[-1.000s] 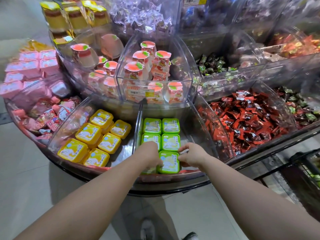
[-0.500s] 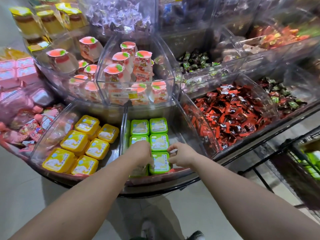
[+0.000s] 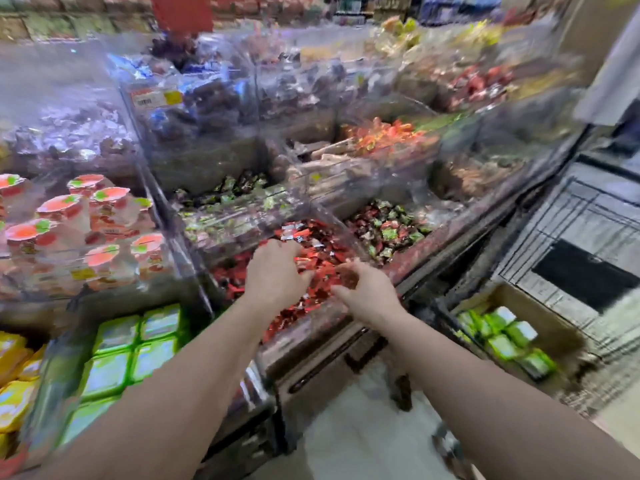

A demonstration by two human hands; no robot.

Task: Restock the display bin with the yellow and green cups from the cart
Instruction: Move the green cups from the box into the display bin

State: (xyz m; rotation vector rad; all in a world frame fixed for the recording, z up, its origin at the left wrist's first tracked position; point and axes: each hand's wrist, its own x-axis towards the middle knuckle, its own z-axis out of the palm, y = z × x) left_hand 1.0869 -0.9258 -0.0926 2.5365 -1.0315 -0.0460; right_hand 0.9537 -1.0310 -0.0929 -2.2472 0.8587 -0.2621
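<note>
I see a tiered display of clear, glossy plastic bins (image 3: 332, 216) with curved walls filling most of the view, all smeared by motion blur. To my right stands a wire-mesh cart (image 3: 588, 237) with a brown cardboard box (image 3: 540, 313) in it; inside the box lie green cups (image 3: 502, 337), squarish with pale film lids, loosely heaped. At lower left the display bin (image 3: 204, 299) holds more green cups (image 3: 138, 351) packed flat in neat rows, and just beside them, at the left edge, the yellow cups (image 3: 14, 386) of the same squarish shape. Above those sit round peach-topped jelly cups (image 3: 86, 223) with orange and green lids. The bin ahead of me is heaped with crinkly red-wrapped candies (image 3: 322, 258), shiny foil; the next one right mixes green and red wrappers (image 3: 391, 230).

My left hand (image 3: 275, 271) hangs over the red candies, back up, fingers loosely spread and bent downward, with nothing in it that I can make out. My right hand (image 3: 363, 289) is just beside it, palm turned partly up, fingers loosely curled and apart, nothing held. The two hands are close but not touching, well apart from both lots of green cups
</note>
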